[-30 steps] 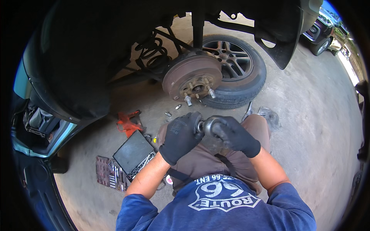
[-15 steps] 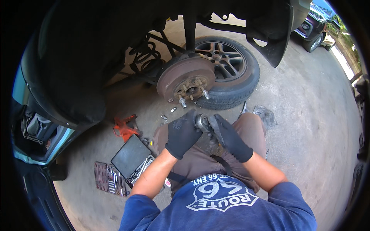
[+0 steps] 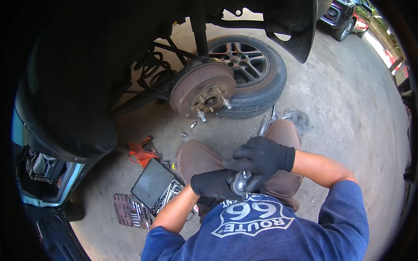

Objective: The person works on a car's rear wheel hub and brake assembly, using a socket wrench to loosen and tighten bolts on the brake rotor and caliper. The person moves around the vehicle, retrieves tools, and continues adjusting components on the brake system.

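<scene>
I hold a ratchet wrench in front of my belly, its round metal head facing up. My black-gloved left hand is closed about the head from the left side. Over the ratchet's neck, my black-gloved right hand is closed with bent fingers, hiding what lies beneath. Past the right hand a knurled metal rod sticks out, in line with the ratchet; the join is hidden. Ahead is a rusty brake drum with wheel studs, two of them carrying shiny nuts.
A wheel lies flat behind the drum, under the raised car. Loose nuts are on the floor. At left are an orange-red stand, an opened socket case and a brown socket tray. A crumpled plastic bag lies beyond my right knee.
Both hands have drawn the ratchet down toward my belly and turned it. My right hand has moved up over its neck. The knurled rod has come into sight.
</scene>
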Demonstrator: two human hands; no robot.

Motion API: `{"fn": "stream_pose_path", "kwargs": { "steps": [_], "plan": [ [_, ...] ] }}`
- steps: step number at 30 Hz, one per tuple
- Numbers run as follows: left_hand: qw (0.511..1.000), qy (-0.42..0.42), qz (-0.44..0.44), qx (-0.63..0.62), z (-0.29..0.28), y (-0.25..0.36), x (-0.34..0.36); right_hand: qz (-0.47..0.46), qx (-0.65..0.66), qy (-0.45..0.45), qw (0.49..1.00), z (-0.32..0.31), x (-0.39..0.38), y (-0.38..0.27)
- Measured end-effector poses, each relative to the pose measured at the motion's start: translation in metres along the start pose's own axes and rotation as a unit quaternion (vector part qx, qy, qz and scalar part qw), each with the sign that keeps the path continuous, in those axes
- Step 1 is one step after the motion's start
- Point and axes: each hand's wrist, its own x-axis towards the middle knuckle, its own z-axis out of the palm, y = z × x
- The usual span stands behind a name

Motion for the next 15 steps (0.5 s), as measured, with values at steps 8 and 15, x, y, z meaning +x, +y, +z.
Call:
{"fn": "stream_pose_path", "kwargs": {
  "steps": [8, 15],
  "plan": [
    [0.925, 0.056, -0.239, 0.290, -0.069, 0.013, 0.032, 0.340, 0.186, 0.003, 0.922, 0.023, -0.016, 0.025],
    [0.738, 0.443, -0.001, 0.509, -0.200, 0.026, 0.080, 0.556, 0.141, 0.248, 0.781, 0.104, -0.015, 0.068]
  ]
}}
